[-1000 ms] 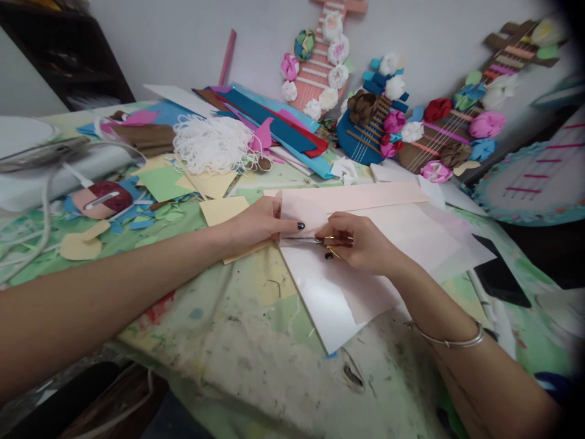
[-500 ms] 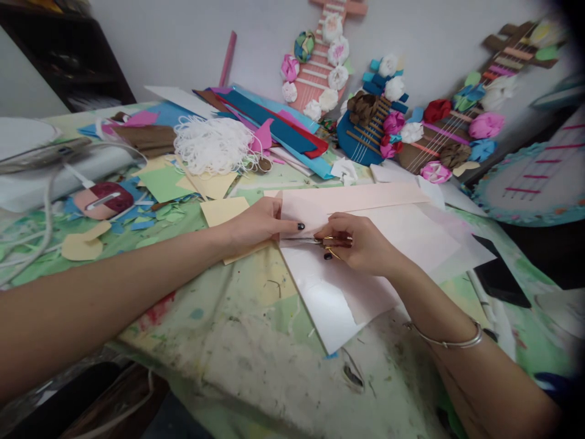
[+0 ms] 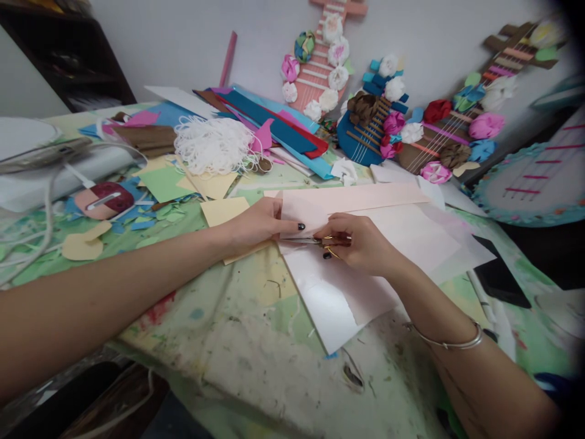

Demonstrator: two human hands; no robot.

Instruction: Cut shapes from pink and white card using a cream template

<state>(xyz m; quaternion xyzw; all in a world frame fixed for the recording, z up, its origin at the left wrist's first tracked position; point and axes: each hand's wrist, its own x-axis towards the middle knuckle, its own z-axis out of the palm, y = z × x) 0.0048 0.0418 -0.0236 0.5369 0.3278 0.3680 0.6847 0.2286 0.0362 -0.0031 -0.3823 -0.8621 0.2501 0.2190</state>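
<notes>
A pale pink paper sheet (image 3: 365, 201) lies on the paint-stained table (image 3: 237, 341) over a white sheet (image 3: 329, 305). My left hand (image 3: 256, 225) pinches the pink sheet's left edge, thumb on top. My right hand (image 3: 359, 244) is closed on small gold-handled scissors (image 3: 315, 241), whose blades point left into the pink paper, close to my left thumb. A silver bangle (image 3: 450, 341) sits on my right wrist.
Behind the sheets lie a white string bundle (image 3: 214, 145), coloured paper strips (image 3: 274, 125) and scraps (image 3: 155, 183). Guitar-shaped crafts with paper flowers (image 3: 379, 116) lean on the wall. A white device with a cable (image 3: 41, 164) stands at the left, a black card (image 3: 500, 277) at the right.
Almost nothing differs. My right hand with the scissors has shifted very slightly; my left hand stays on the pink paper.
</notes>
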